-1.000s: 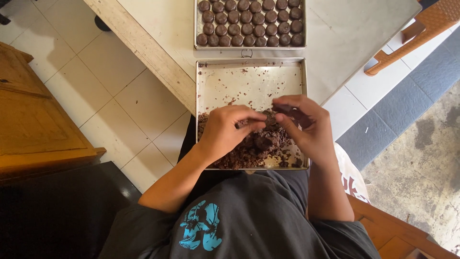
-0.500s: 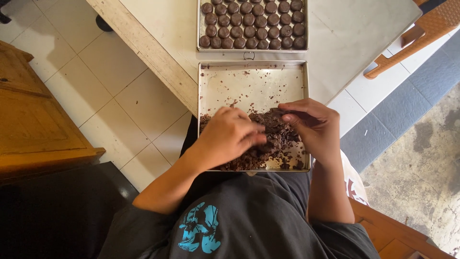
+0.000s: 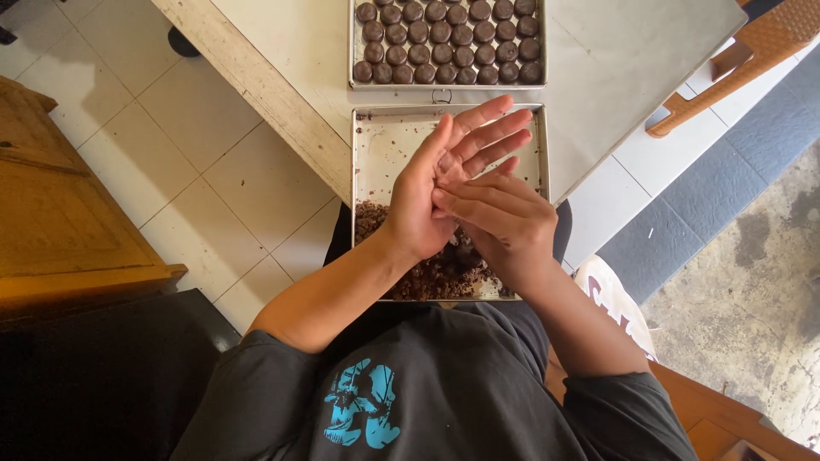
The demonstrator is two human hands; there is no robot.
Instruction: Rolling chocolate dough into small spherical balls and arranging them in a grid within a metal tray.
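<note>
Hands: left hand and right hand pressed palm-to-palm, contents hidden | keep them over crumb tray | roll gently.

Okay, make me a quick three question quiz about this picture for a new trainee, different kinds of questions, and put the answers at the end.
1. True or false: the left hand and right hand are pressed together, palm against palm, above the near tray.

2. Multiple choice: where does the crumbly brown mixture lie in the near tray?
A. At the end nearest the person
B. At the end nearest the far tray
C. Spread evenly across all of it

3. Fill in the blank: the far tray on the table holds rows of round dark ______.

Key
1. True. Whether anything lies between the palms is hidden.
2. A
3. balls
</note>
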